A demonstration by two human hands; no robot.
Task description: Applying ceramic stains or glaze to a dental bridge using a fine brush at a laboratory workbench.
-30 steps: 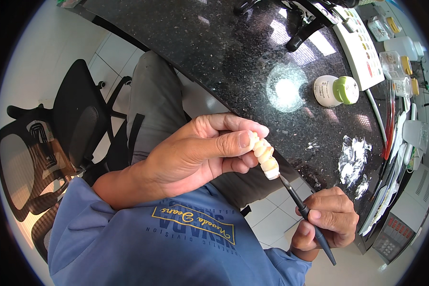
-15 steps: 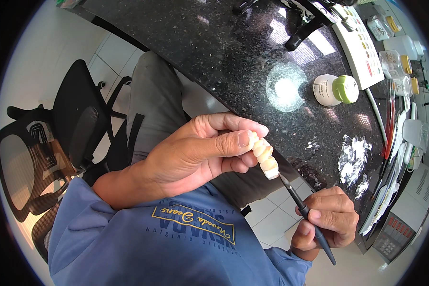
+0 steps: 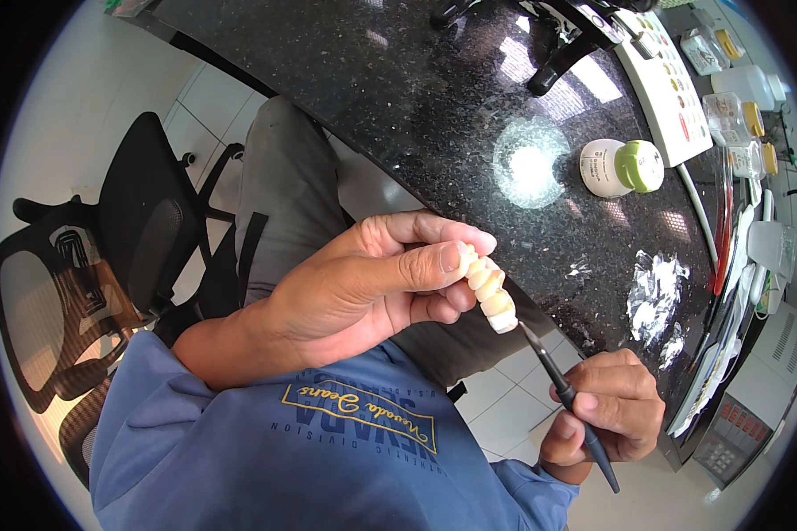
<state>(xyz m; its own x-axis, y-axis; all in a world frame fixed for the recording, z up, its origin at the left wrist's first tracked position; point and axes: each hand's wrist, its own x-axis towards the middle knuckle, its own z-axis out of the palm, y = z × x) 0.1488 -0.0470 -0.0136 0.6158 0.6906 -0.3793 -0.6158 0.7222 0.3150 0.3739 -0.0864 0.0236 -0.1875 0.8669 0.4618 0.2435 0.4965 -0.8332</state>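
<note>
My left hand (image 3: 363, 279) pinches one end of a dental bridge (image 3: 486, 285) between thumb and fingers. The bridge is a curved row of several tooth-coloured crowns, and its free end, pointing down and right, is chalky white. Lower right, my right hand (image 3: 607, 407) grips a slim black-handled brush (image 3: 553, 370) like a pen. The brush's pointed tip sits just beside the white end crown, with a small gap between them. My left thumb and fingers hide the upper end of the bridge.
On the dark speckled stone bench (image 3: 398, 97) are a white jar with a green lid (image 3: 622, 168), a round glassy disc (image 3: 531, 162) and white powdery smears (image 3: 655, 296). A black stand (image 3: 567, 57), a white panel (image 3: 664, 88) and several yellow-lidded jars are farther off. A black chair (image 3: 142, 203) is at left.
The brush tip has shifted slightly away from the white end crown, and the handle's lower end has swung a little left. My left hand and the bridge have barely moved.
</note>
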